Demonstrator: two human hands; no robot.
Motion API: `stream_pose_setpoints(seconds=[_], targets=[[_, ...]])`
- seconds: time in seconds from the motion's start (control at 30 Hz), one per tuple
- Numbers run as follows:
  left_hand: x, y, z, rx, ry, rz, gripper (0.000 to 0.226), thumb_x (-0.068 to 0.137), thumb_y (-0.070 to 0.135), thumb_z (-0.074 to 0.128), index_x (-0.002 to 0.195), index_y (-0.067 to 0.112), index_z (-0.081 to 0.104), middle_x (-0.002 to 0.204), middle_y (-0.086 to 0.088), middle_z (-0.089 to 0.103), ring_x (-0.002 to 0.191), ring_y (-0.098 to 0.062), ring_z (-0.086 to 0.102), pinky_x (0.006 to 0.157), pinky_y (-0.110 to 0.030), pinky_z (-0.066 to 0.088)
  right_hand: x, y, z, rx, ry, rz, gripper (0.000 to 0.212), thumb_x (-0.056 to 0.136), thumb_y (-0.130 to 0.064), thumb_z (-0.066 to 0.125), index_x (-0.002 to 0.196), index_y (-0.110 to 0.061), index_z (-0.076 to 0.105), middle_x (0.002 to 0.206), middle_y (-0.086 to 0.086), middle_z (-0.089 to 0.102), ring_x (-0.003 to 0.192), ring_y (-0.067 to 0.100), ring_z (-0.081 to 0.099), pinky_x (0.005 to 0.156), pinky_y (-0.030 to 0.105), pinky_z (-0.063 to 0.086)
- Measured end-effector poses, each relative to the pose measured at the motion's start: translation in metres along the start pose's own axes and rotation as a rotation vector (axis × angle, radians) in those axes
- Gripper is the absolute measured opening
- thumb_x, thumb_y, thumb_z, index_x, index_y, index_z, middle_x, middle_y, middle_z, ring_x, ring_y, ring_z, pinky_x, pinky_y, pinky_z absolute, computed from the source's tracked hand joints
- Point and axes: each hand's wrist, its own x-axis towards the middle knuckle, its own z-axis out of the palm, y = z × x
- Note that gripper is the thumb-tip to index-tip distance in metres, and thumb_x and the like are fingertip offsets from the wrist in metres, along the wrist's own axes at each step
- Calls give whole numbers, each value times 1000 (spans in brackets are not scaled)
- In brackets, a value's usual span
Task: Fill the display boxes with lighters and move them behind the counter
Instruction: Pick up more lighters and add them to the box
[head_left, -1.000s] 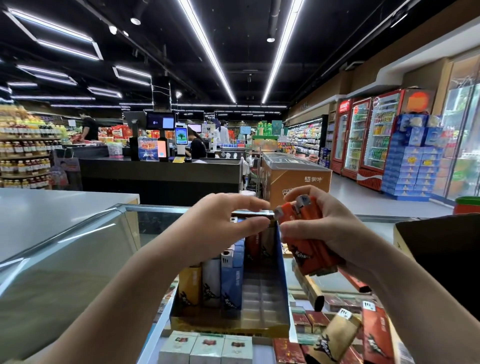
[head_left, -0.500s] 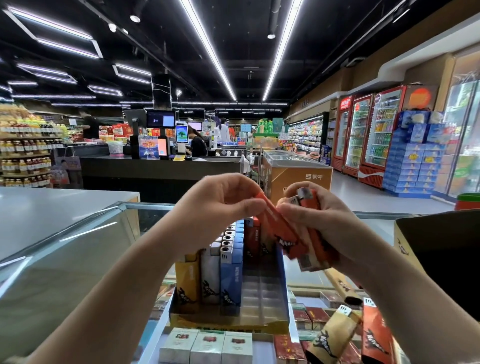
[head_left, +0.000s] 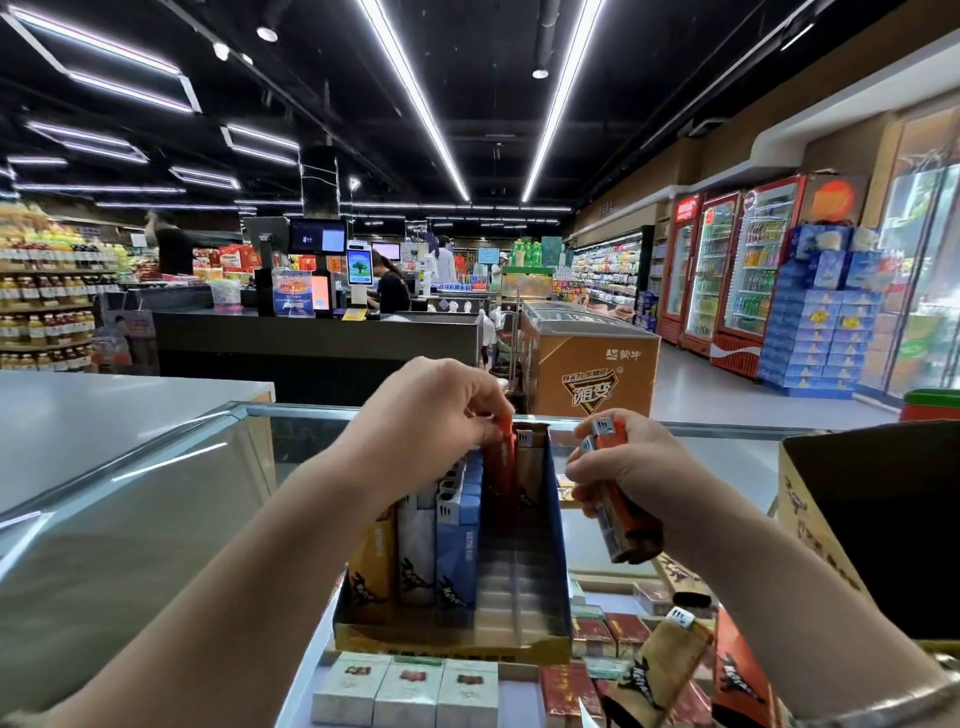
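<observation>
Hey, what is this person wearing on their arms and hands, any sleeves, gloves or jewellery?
Both forearms are bare: no sleeves and no gloves show. The left hand and right hand carry no visible rings. No watch or bracelet shows on either wrist.

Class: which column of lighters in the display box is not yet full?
The orange column, right of the blue column: only its far end holds lighters, leaving empty slots in front.

The left hand (head_left: 431, 415) covers the top of the orange lighter (head_left: 501, 467) it pinches, and the display box (head_left: 553, 519) wall hides that lighter's foot. The right hand (head_left: 631, 467) conceals how many lighters it grips. The loose lighters (head_left: 660, 670) near right run off the bottom edge. Print on the far freezer (head_left: 592, 379) is too small to read.
</observation>
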Motion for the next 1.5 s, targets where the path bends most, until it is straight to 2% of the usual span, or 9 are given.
stream_pose_setpoints(seconds=[0.13,0.33,0.47,0.6,0.77,0.97,1.2,1.37,1.5], targets=[[8,4,7,93,-78,12,11,79,17,72,83,26,75,77,14,68,71,2,61,72,-19,52,2,0,2,-36,-13,-5,36,77,3,66,102,-17,49,95,16,57,68,19,61,46,21,49],[14,10,13,266,-129,-52,12,80,21,66,83,29,74,88,13,62,85,-11,58,71,-27,48,1,1,4,-7,-15,-37,34,77,5,65,103,-10,51,86,17,58,54,15,61,47,24,49],[13,8,10,316,-178,-75,19,87,32,54,91,37,71,90,22,53,89,-3,52,63,-25,41,-1,-2,2,113,-24,-44,30,77,7,64,101,-8,52,83,17,59,51,15,63,47,26,51],[4,0,5,119,-268,-106,21,90,38,54,106,38,67,102,19,53,90,-3,53,79,-29,48,-4,-7,3,297,-129,-97,27,75,8,65,95,-4,51,63,12,64,52,18,64,48,26,52],[-4,6,3,-141,-111,54,30,79,46,63,107,37,66,101,19,62,96,2,57,86,-27,49,-9,-11,3,495,-278,-125,33,72,-9,65,100,-5,46,68,14,66,54,22,64,50,28,54],[-4,19,9,-379,-154,70,34,64,56,59,95,43,64,92,16,58,81,2,58,73,-16,50,-15,-13,4,369,-377,-215,40,72,-24,69,100,-9,45,66,13,65,54,22,64,49,27,53],[-5,17,0,-561,-247,-37,31,61,37,78,90,30,69,73,13,66,72,-6,65,70,-23,56,-15,-11,4,306,-494,-267,47,64,-34,77,96,-13,51,70,14,67,60,23,67,53,29,54],[-5,17,-3,-656,-235,-61,27,64,27,77,89,19,70,78,5,69,77,-11,66,76,-28,56,-12,-9,5,352,-504,-268,43,63,-31,79,91,-10,53,74,18,66,63,27,67,57,32,55],[-6,19,-8,-772,-243,-64,31,62,23,73,89,10,67,80,1,71,76,-12,67,68,-20,53,-11,-9,4,373,-507,-254,43,65,-33,78,93,-11,54,78,18,68,68,29,68,58,33,56]])
